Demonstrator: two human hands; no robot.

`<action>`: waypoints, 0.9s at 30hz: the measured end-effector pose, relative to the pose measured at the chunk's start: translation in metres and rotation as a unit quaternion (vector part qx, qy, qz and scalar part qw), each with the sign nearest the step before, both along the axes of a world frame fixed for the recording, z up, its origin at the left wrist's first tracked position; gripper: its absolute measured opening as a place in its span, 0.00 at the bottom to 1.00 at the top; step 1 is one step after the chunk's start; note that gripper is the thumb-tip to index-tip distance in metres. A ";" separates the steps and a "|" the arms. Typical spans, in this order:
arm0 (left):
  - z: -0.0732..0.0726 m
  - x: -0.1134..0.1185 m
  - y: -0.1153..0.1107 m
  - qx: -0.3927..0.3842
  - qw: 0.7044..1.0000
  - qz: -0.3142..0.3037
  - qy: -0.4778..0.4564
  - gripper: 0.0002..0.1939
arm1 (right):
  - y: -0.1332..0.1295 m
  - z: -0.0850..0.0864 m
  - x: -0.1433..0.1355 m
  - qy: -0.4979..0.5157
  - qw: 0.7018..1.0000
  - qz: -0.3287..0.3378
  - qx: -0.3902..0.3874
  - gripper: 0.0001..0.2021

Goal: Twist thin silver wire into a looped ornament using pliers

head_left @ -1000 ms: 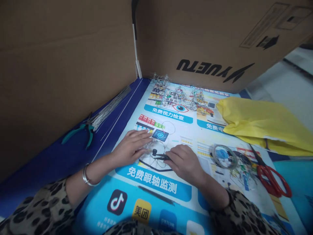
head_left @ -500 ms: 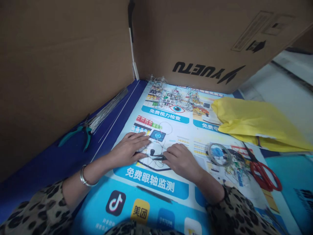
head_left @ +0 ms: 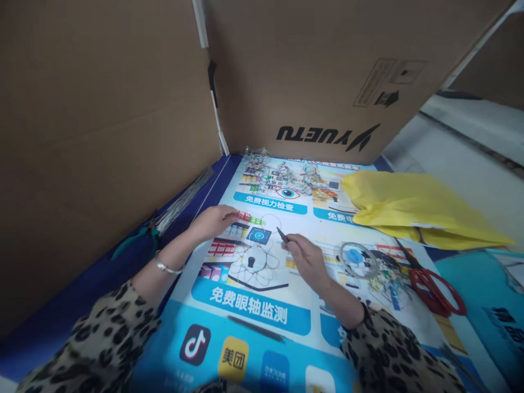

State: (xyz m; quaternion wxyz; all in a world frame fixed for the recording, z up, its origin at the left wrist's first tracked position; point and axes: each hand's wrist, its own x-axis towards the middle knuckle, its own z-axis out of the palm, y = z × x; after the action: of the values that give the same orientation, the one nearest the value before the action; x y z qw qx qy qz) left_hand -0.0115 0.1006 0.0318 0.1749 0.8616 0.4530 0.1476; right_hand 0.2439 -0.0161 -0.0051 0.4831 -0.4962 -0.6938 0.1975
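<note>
My right hand (head_left: 306, 261) is closed around a dark, slim pointed tool (head_left: 281, 234), its tip towards the far left; most of it is hidden in the fingers. Past that tip a thin wire loop (head_left: 273, 215) shows faintly over the printed sheet. My left hand (head_left: 215, 222) hovers at the sheet's left side with fingers bent together; what they hold, if anything, is too small to make out. Between and below the hands lies a flower-shaped piece of bent thin wire (head_left: 268, 267), touched by neither hand.
Green-handled pliers (head_left: 137, 243) and a bundle of straight wires (head_left: 180, 204) lie left. Tangled wire pieces (head_left: 282, 174) lie at the back, by cardboard walls (head_left: 319, 71). Rightward are a wire coil (head_left: 358, 259), red-handled scissors (head_left: 438, 289) and a yellow bag (head_left: 409, 204).
Both hands have moved away from the flower-shaped wire, which is now uncovered. The left hand went up and its fingers bent; the right raised the pointed tool. The camera view shifted slightly.
</note>
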 end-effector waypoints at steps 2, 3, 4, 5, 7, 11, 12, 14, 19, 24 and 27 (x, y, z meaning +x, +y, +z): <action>-0.001 0.013 0.016 0.004 1.000 0.014 0.019 0.13 | 0.000 0.001 0.000 -0.012 1.000 0.001 0.016 0.08; -0.003 0.019 0.022 0.007 1.000 0.017 0.020 0.13 | 0.001 0.001 0.000 -0.026 0.999 -0.005 0.024 0.08; -0.006 0.024 0.026 0.011 1.000 0.020 0.019 0.13 | 0.001 0.002 -0.001 -0.040 0.999 -0.017 0.030 0.07; -0.010 0.028 0.028 0.012 1.000 0.019 0.018 0.14 | 0.001 0.002 -0.001 -0.053 0.998 -0.032 0.030 0.07; -0.017 0.033 0.028 0.018 1.000 0.016 0.016 0.13 | 0.001 0.002 -0.001 -0.067 0.996 -0.058 0.014 0.08; -0.025 0.033 0.023 0.027 0.999 0.008 0.015 0.09 | 0.001 0.003 0.001 -0.033 0.996 -0.065 -0.053 0.13; -0.026 0.033 0.022 0.028 0.999 0.008 0.017 0.08 | 0.001 0.003 0.001 -0.010 0.995 -0.058 -0.077 0.13; -0.026 0.034 0.021 0.031 0.999 0.011 0.020 0.06 | 0.000 0.004 0.002 0.051 0.988 -0.032 -0.139 0.12; -0.026 0.040 0.017 0.041 0.998 0.027 0.039 0.07 | -0.003 0.013 0.002 0.163 0.957 -0.011 -0.237 0.14; -0.021 0.036 0.017 0.032 0.996 0.042 0.074 0.07 | -0.008 0.031 0.003 0.058 0.982 -0.061 -0.168 0.10; -0.015 0.029 0.019 0.019 0.993 0.048 0.109 0.07 | -0.008 0.030 0.003 -0.082 0.984 -0.069 -0.140 0.09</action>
State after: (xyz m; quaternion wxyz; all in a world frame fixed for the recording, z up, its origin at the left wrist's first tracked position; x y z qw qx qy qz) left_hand 0.0175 0.1194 0.0166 0.1008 0.8528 0.5077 0.0697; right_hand 0.2473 -0.0237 0.0247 0.3627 -0.6205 -0.6604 0.2174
